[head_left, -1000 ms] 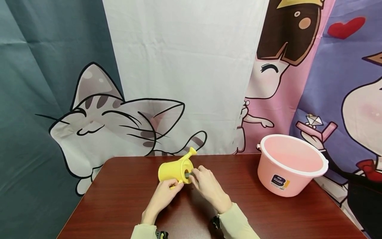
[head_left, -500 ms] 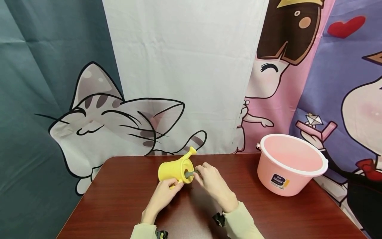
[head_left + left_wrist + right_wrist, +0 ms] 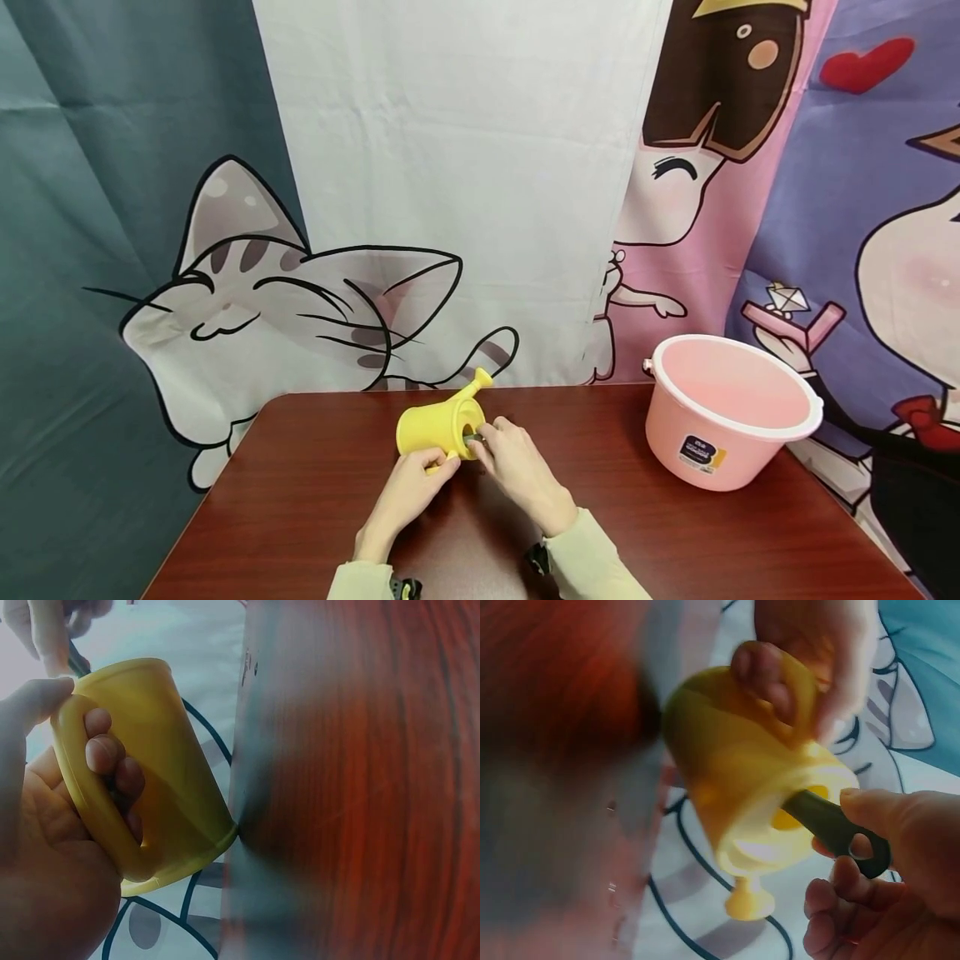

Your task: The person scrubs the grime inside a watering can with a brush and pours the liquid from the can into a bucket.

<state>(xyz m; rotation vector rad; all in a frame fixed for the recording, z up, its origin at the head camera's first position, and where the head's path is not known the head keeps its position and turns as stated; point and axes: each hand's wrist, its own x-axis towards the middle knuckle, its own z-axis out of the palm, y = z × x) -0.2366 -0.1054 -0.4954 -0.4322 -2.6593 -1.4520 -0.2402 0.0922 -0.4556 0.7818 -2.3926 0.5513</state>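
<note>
A yellow toy watering can [image 3: 429,428] lies tipped over the table, its opening turned to the right and its spout pointing up and back. My left hand [image 3: 408,493] grips the can's handle [image 3: 84,780], fingers through the loop. At the opening, my right hand [image 3: 519,472] pinches a dark green flat-handled tool [image 3: 838,825] with a hole near its end. The tool's far part is inside the can and hidden, so I cannot tell its kind. The can's lower edge is close to the tabletop in the left wrist view.
A pink bucket [image 3: 697,450] with a white rim stands at the right of the brown wooden table [image 3: 285,517]. Behind the table's back edge hangs a cloth backdrop [image 3: 465,125] with cartoon figures.
My right hand drew back a little to the right, showing more of the tool, then moved in to the can's opening again. The left hand and the can have stayed in place.
</note>
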